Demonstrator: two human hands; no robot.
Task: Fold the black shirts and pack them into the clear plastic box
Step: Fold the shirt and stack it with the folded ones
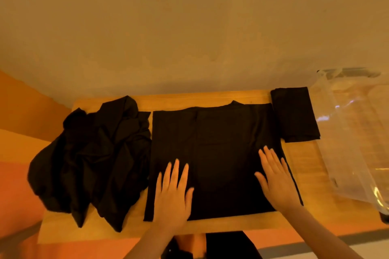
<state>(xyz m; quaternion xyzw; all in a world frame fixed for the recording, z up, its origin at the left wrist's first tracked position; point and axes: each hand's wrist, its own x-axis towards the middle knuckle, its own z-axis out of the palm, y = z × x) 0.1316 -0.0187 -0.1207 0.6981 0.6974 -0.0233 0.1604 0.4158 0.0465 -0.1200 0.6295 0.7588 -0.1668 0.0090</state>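
On your left, a crumpled heap of black shirts (90, 160) spills over the wooden table's (210, 96) left edge; you cannot count the garments in its folds. Beside it, 1 black shirt (210, 149) lies flat at the centre, partly folded, long axis running away from you, collar at the far edge. Your left hand (173, 193) and right hand (275, 181) both press on it, palms down, fingers spread, gripping nothing. Farther right sits a folded shirt (294, 114), a neat rectangle. The clear plastic box (353, 132) lies rightmost, cut off by the frame, its contents hard to make out.
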